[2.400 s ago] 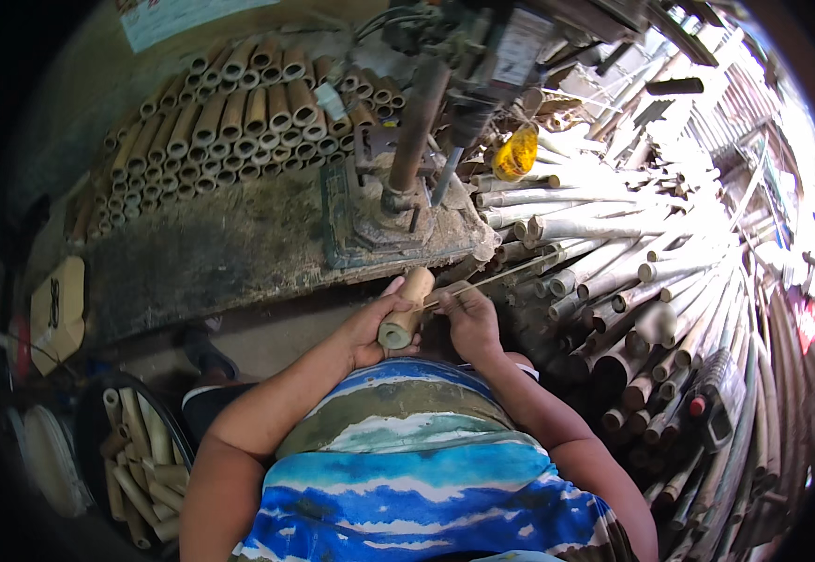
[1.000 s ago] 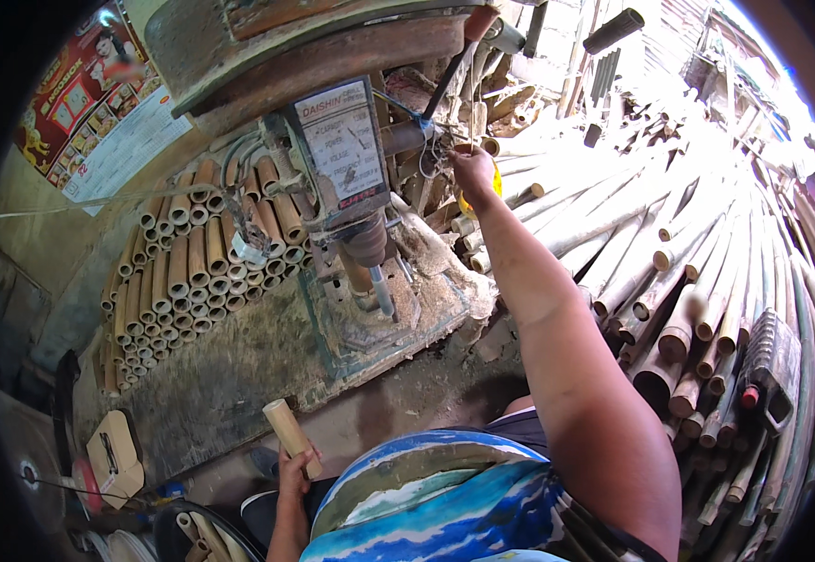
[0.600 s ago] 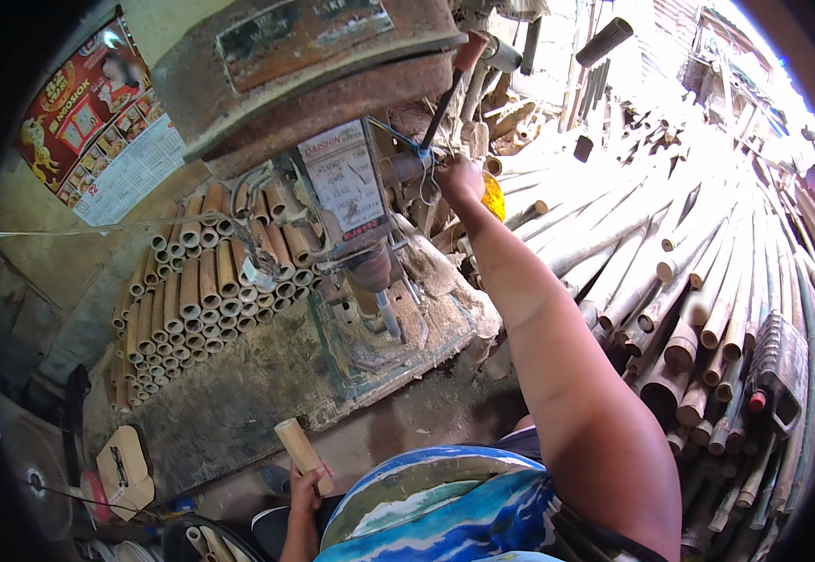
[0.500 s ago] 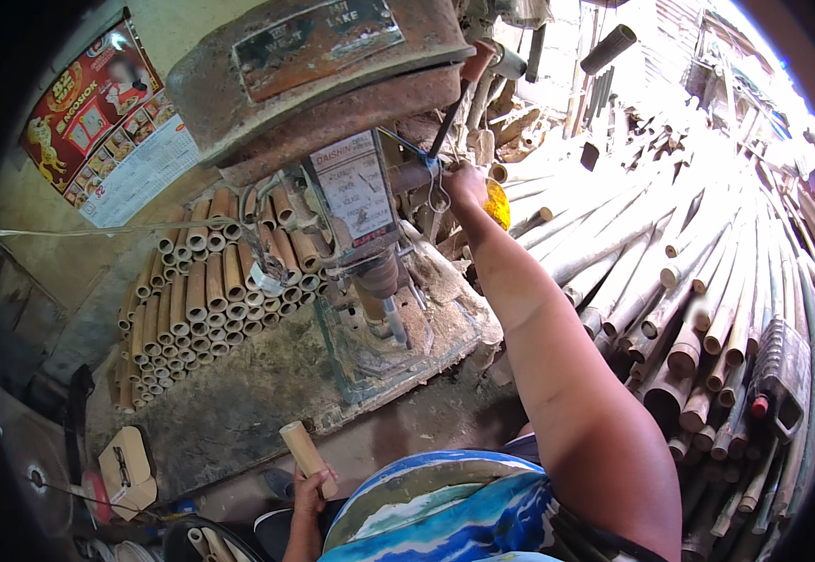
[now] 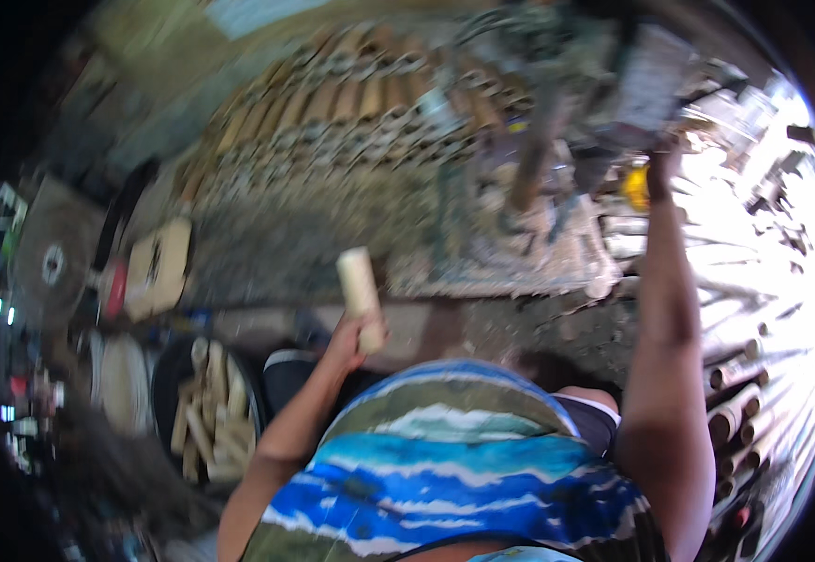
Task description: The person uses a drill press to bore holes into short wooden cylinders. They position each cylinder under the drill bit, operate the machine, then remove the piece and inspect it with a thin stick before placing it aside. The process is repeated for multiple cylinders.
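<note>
My left hand (image 5: 349, 337) grips a short pale bamboo cylinder (image 5: 360, 286), held upright in front of my chest. My right hand (image 5: 661, 167) is stretched up to the right side of the drill press (image 5: 557, 112); the picture is blurred there and what its fingers grasp is not clear. The press stands on a dusty workbench (image 5: 351, 225) covered in shavings. A yellow object (image 5: 635, 184) hangs just left of my right hand.
A stack of cut bamboo tubes (image 5: 351, 94) lies along the back of the bench. Long bamboo poles (image 5: 754, 309) pile up on the right. A dark bucket of bamboo pieces (image 5: 209, 407) sits at lower left, a flat pale wooden piece (image 5: 156, 267) above it.
The view has swung down and left and is blurred. My left hand has lifted the bamboo cylinder higher and toward the middle. My right arm stays stretched toward the drill press.
</note>
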Available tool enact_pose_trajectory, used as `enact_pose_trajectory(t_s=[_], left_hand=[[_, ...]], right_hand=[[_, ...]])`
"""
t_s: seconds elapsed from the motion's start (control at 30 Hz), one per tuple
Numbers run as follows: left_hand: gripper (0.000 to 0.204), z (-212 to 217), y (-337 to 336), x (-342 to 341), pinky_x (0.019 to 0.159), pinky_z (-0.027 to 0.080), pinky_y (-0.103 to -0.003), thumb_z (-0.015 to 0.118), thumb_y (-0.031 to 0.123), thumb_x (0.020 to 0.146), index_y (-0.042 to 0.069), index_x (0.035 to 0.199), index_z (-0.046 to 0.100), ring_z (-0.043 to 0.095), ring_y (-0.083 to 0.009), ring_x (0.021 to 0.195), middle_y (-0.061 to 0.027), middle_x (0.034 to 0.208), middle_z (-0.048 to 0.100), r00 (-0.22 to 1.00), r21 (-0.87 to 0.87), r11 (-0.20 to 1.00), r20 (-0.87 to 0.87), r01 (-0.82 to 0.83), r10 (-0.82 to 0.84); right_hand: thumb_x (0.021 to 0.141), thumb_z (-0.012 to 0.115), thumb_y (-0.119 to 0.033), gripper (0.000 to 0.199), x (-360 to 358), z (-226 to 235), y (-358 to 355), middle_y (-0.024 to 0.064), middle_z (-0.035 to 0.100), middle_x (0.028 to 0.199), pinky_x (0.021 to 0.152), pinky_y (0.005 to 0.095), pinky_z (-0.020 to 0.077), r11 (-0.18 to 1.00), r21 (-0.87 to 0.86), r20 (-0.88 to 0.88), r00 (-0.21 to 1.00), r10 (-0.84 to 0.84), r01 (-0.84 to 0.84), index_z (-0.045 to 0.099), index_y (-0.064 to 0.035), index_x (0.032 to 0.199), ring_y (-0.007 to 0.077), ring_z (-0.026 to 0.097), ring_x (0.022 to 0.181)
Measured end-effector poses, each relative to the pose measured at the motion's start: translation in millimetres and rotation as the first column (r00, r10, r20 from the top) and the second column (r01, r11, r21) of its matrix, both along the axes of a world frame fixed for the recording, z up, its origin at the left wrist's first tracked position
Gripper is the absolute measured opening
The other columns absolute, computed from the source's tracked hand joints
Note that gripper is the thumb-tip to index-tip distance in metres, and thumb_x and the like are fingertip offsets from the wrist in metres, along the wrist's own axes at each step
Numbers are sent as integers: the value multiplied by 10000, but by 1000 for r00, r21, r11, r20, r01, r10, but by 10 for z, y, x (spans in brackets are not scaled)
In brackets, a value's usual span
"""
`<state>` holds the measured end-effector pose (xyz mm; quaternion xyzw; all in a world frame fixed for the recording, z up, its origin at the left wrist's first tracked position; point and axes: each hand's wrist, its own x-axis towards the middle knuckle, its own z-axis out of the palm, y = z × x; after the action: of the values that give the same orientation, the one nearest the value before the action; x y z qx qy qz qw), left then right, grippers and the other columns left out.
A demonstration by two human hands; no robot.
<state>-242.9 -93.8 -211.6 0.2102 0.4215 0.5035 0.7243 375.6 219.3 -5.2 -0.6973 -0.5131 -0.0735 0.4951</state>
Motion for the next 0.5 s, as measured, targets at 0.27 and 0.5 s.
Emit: enact_pose_trajectory(t_s=[0.27, 0.5], left_hand=[[460, 859, 151, 489, 767, 580, -431, 688, 346, 909, 125, 1285, 539, 668, -211, 865, -68, 1008, 651, 901, 68, 996, 426, 59, -82], [532, 1315, 80, 1000, 729, 564, -410, 617, 529, 946, 111, 1269, 552, 658, -214, 858, -83, 1004, 654, 930, 182, 971, 302, 158, -208]], right_hand=[[1024, 536, -245, 260, -1714, -181, -2830, -73, 451, 654, 481, 252, 258, 966, 78, -389, 884, 258, -248, 648, -33, 922, 43, 356, 547], [936, 657, -41, 133, -2950, -268, -3448, 78, 737, 993, 877, 317, 514, 534, -251, -608, 560, 562, -808, 731, -20, 1045, 168, 669, 949]])
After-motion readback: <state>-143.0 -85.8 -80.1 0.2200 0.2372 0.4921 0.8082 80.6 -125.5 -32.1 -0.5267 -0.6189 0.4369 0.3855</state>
